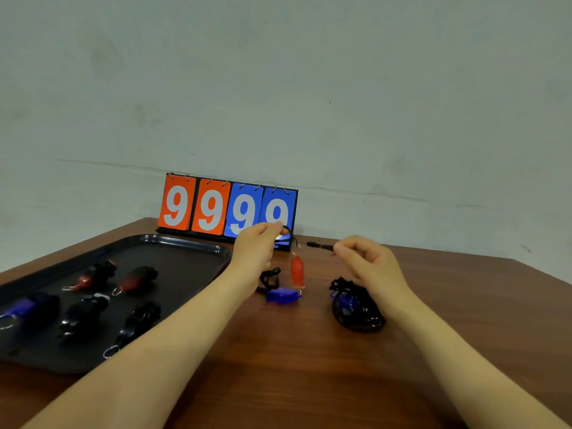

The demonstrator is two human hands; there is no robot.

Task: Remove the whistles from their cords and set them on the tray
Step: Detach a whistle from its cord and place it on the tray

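Head view: both arms reach over a brown wooden table (309,366), hands raised just in front of a flip scoreboard (227,209) showing four nines.
Left hand (257,249): fingertips pinched on a thin black cord (286,235), held up in the air.
Right hand (365,261): fingers curled, pinching the cord's black clasp end (318,245).
Red whistle (297,271): dangles between the hands from that cord; whether its ring is already free I cannot tell.
Blue whistle (283,295): on the table beside the left wrist, a small bunch of cord attached.
Corded bundle (356,305): another blue whistle in a heap of black cord under the right wrist.
Tray (185,246): black, at left, holding five whistles with rings.
Handling: whistles look like light, hard, smooth plastic; best gripped by the body's flat sides. Cord is limp and tangles; the small ring and clasp likely need fingertip work.
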